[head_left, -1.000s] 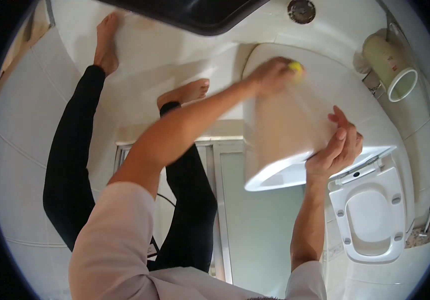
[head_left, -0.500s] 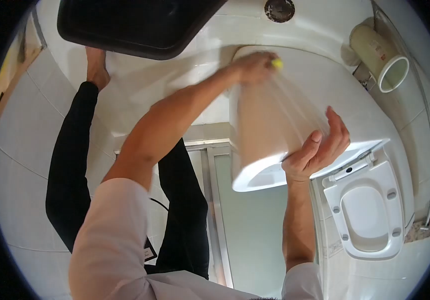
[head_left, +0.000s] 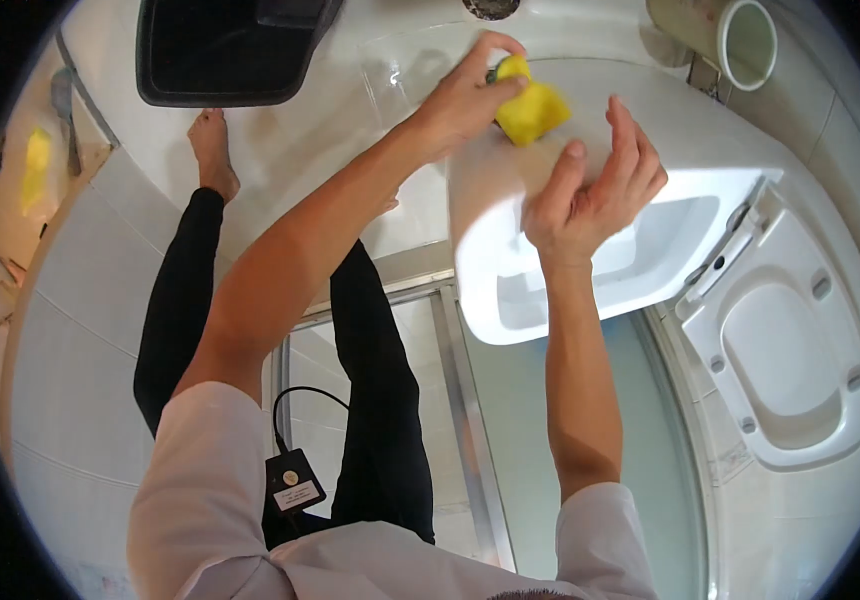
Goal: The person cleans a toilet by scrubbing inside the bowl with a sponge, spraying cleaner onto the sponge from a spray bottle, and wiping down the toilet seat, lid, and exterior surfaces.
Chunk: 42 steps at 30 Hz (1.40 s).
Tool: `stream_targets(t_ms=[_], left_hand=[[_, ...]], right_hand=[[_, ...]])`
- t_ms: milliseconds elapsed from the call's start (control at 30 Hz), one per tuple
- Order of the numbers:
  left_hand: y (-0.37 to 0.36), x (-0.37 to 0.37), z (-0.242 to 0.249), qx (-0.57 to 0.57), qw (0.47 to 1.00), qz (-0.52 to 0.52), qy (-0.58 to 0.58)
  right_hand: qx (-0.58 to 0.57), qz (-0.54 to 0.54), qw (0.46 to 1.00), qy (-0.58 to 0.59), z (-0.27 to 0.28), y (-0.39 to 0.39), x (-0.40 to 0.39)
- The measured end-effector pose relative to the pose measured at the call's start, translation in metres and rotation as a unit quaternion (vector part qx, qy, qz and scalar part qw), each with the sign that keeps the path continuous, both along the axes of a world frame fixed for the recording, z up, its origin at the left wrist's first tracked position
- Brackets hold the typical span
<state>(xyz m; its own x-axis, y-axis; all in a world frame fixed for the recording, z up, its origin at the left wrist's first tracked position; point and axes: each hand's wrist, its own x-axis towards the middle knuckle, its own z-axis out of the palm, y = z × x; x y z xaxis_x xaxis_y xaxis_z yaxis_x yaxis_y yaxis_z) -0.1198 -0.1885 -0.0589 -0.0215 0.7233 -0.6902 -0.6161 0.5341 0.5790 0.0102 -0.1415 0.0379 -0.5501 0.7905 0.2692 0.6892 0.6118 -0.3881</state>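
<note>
In my left hand (head_left: 460,105) is a yellow sponge (head_left: 532,112) with a dark green patch at its upper edge, pinched between thumb and fingers. It overlaps the upper outside of a white toilet bowl (head_left: 470,220). My right hand (head_left: 595,200) is held over the bowl's near rim, fingers spread and thumb apart, with nothing in it. Right of the bowl, the white toilet seat (head_left: 695,310) is swung open on its hinge.
A black bin-like container (head_left: 220,60) stands at the upper left, near my bare foot (head_left: 212,150). A pale cylindrical holder (head_left: 695,30) is at the upper right. Below the bowl runs a metal door track (head_left: 470,430). A small black device (head_left: 295,480) hangs by my legs.
The view has shifted, bringing more of the bowl's opening into sight. The sponge, blurred before, now shows clearly in my left hand. Pale streaks between my hands are gone.
</note>
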Motion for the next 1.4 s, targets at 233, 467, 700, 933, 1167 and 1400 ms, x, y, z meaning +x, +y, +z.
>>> stream_targets(t_ms=[233,467,700,933,1167,1400], left_hand=[[0.012,0.017,0.004,0.154,0.946,-0.261,0.118],[0.029,0.024,0.04,0.185,0.922,-0.287,0.183],[0.013,0.021,0.011,0.015,0.968,-0.242,0.066],[0.075,0.044,0.047,0.178,0.948,-0.259,0.053],[0.073,0.052,-0.136,-0.117,0.942,-0.314,0.025],[0.124,0.07,0.022,0.285,0.913,-0.29,0.008]], right_hand=[[0.078,-0.008,0.994,-0.082,0.021,0.068,0.056],[0.027,0.029,0.988,-0.148,0.009,0.179,0.119],[0.027,0.01,0.983,-0.182,0.004,0.183,0.114],[0.001,-0.003,0.989,-0.148,0.002,0.175,0.121],[0.004,0.023,0.99,-0.138,0.002,0.177,0.122],[-0.001,-0.001,0.997,-0.078,0.004,0.178,0.116]])
